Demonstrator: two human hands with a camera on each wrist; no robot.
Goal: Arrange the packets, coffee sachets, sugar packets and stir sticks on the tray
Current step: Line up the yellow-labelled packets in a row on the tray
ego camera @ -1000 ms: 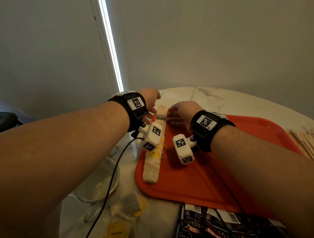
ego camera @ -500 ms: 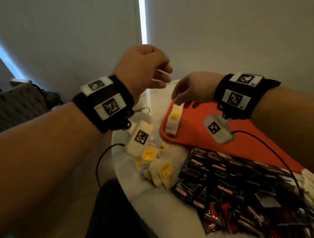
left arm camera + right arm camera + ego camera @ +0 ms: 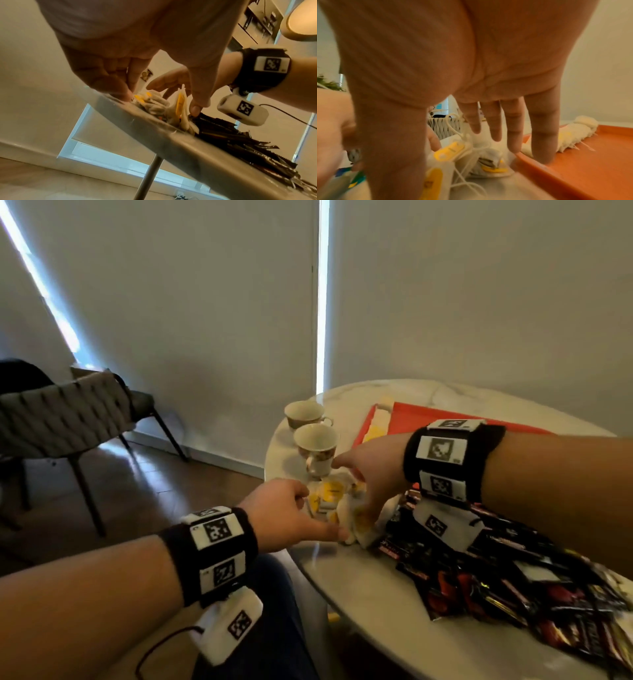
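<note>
Right hand [image 3: 373,470] fingers [image 3: 513,129] are straight and spread over the tea bags [image 3: 337,501], thumb touching one. Left hand [image 3: 284,518] fingers curl loosely at the pile's near edge (whether they grip a bag, I cannot tell). The pile lies on the table [image 3: 370,590] between cup [image 3: 317,448] and dark sachets [image 3: 479,583]; more bags line the tray [image 3: 411,419].

Grey woven chair [image 3: 65,412] on wooden floor [image 3: 164,474], beside plain wall [image 3: 188,302].
</note>
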